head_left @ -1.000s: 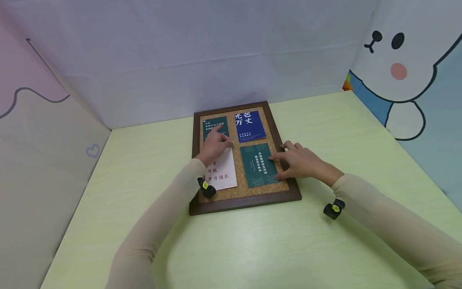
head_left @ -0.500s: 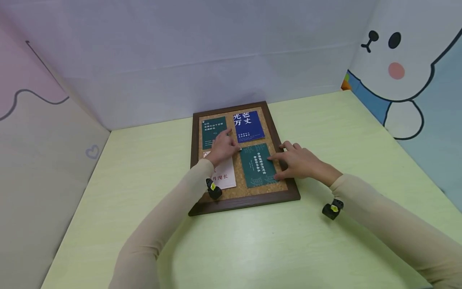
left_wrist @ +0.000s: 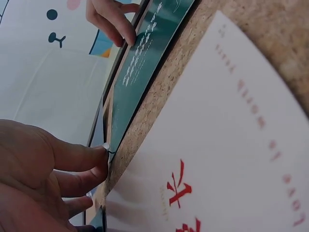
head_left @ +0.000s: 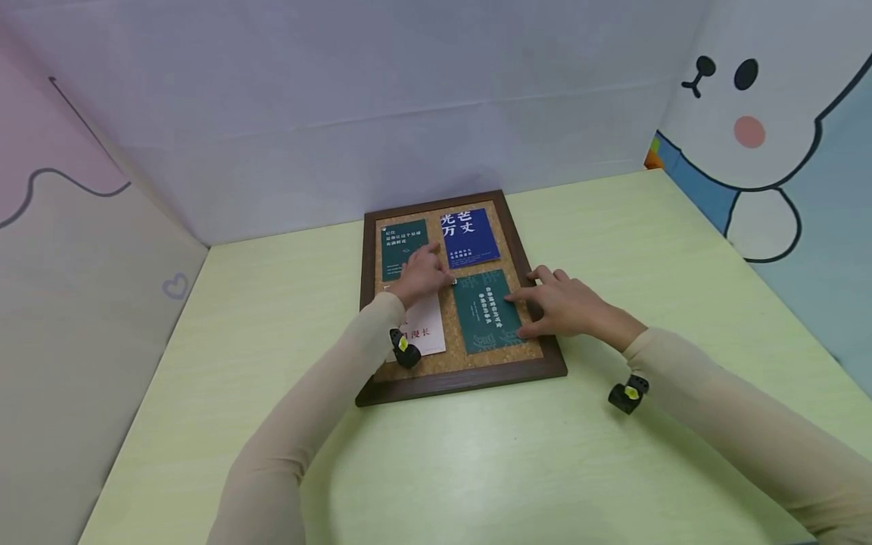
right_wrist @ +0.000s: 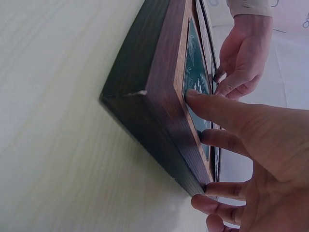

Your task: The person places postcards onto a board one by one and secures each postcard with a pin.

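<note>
A wood-framed corkboard lies on the table with several printed cards on it. My left hand pinches a small white pushpin between thumb and index finger, at the upper left corner of the lower right green card. In the left wrist view the pin's thin dark needle meets that corner. My right hand rests at the same card's right edge, thumb and index fingertip pressing on it, the other fingers at the frame. A white card with red characters lies partly hidden under my left forearm.
Another green card is at the board's upper left, with a small pin at its corner. A blue card sits at the upper right. The pale green table runs back to a white-draped wall; printed panels flank both sides.
My left hand has moved right and slightly down from between the cards, bringing the pushpin to the green card's corner. My right hand has stayed in place on the card.
</note>
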Tool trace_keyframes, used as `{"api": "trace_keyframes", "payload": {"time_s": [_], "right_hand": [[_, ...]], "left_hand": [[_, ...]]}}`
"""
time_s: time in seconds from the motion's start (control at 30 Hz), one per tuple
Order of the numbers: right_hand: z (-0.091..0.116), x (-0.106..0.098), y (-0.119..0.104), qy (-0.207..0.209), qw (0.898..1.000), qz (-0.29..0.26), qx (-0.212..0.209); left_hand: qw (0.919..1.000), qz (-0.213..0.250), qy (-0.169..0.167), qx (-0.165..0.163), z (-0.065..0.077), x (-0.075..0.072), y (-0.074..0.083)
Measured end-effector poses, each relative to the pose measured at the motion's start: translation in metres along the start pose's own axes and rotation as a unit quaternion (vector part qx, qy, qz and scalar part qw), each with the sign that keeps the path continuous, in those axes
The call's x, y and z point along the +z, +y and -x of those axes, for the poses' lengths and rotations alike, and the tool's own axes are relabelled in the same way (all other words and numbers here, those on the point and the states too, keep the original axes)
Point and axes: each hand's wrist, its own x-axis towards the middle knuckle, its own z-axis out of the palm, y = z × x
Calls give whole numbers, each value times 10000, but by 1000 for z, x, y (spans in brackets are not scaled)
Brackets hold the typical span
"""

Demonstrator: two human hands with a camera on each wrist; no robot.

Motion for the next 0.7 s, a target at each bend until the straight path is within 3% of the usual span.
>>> {"api": "trace_keyframes", "payload": {"time_s": [0.4,0.7], "right_hand": [[1,0,-1,-25,10000,-31,12],[3,0,-2,-14,10000,-48,6]], "left_hand": [[9995,-315,4,-70,1,-1,6],[9995,-274,36,-150,0,1,7]]}}
